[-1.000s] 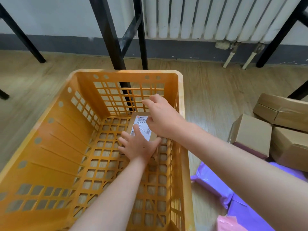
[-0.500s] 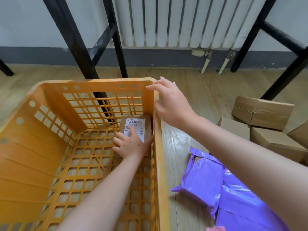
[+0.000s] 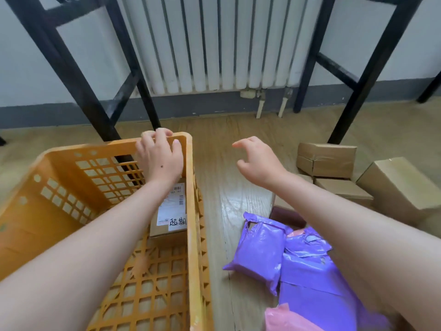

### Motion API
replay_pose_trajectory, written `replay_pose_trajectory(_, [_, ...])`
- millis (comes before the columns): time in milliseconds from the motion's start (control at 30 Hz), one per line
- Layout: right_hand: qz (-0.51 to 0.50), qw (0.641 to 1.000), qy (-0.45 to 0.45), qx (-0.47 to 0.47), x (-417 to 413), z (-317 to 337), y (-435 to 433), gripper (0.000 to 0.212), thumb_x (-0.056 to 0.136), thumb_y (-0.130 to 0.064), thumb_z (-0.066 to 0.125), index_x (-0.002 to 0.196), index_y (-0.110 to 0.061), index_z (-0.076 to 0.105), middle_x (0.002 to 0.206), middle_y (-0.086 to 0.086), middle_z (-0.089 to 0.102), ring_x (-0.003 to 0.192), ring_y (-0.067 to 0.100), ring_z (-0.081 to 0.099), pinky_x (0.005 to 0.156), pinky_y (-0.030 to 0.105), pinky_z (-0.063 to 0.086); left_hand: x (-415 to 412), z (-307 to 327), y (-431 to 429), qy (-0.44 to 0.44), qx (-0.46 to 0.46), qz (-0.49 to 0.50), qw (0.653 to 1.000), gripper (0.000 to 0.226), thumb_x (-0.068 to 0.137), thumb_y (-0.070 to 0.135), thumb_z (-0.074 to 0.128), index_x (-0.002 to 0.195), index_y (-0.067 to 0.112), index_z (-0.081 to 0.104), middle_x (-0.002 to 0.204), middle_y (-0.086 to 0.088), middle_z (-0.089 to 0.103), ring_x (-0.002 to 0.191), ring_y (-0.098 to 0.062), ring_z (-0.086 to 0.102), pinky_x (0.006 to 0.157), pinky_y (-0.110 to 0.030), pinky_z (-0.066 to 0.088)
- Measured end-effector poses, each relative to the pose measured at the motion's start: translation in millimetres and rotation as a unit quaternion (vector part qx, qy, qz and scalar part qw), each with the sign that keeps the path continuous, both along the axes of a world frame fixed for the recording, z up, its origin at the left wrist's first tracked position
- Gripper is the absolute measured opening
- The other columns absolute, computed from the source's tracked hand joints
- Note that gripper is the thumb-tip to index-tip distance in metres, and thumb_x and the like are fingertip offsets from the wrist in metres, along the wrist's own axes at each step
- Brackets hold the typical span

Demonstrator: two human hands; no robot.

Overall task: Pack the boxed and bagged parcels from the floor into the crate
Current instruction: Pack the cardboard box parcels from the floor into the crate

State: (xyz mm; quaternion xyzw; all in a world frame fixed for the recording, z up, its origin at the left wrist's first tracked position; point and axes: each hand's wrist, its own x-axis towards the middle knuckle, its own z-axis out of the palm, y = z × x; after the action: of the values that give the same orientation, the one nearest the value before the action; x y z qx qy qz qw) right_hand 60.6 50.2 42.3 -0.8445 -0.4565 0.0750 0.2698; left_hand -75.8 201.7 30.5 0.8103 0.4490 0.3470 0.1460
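An orange lattice crate (image 3: pixel 191 211) stands on the floor at the left. One labelled cardboard box (image 3: pixel 170 216) lies inside it against the right wall. My left hand (image 3: pixel 160 158) is at the crate's far right corner, fingers curled over the rim. My right hand (image 3: pixel 259 161) hovers empty above the floor right of the crate, fingers loosely spread. Purple bagged parcels (image 3: pixel 260 252) and a pink one (image 3: pixel 286 318) lie on the floor under my right forearm. Several cardboard boxes (image 3: pixel 327 158) sit beyond them at the right.
Black metal table legs (image 3: pixel 78 80) stand behind the crate and at the right (image 3: pixel 358 91). A white radiator (image 3: pixel 214 44) with pipes hangs on the back wall. Bare wooden floor (image 3: pixel 226 187) runs between crate and parcels.
My left hand left the box in the crate and rose to the far rim. My right hand swung out of the crate to the right, over the floor. The view shifted right.
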Motion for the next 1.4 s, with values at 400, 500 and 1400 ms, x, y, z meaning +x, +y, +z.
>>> replay_pose_trajectory(400, [-0.15, 0.985, 0.011, -0.087, 86, -1, -166, 0.044, 0.081, -0.015, 0.056, 0.125, -0.016, 0.055, 0.125, 0.01, 0.052, 0.118, 0.026, 0.05, 0.099, 0.037, 0.043, 139, 3, -192, 0.088, -0.016, -0.268, 0.959, 0.019, 0.091, 0.026, 0.047, 0.094, 0.019, 0.065, 0.103, -0.001, 0.057, 0.107, -0.028, 0.038, 0.095, -0.037, 0.027])
replay_pose_trajectory(500, [-0.197, 0.974, 0.01, -0.111, 118, -19, -198, 0.047, 0.08, -0.015, 0.057, 0.126, -0.018, 0.053, 0.128, 0.01, 0.048, 0.122, 0.027, 0.044, 0.102, 0.04, 0.04, 168, -14, -225, 0.097, -0.033, -0.301, 0.948, 0.018, 0.09, 0.025, 0.048, 0.093, 0.019, 0.065, 0.101, -0.001, 0.057, 0.106, -0.028, 0.038, 0.094, -0.036, 0.027])
replay_pose_trajectory(1400, [-0.25, 0.936, -0.195, -0.155, 157, -13, -267, 0.074, 0.068, -0.036, 0.078, 0.125, -0.02, 0.033, 0.136, 0.017, 0.027, 0.121, 0.034, 0.03, 0.096, 0.042, 0.039, 207, -10, -259, 0.047, -0.176, -0.339, 0.923, 0.014, 0.088, 0.022, 0.048, 0.093, 0.021, 0.061, 0.094, 0.001, 0.053, 0.093, -0.021, 0.054, 0.079, -0.033, 0.041])
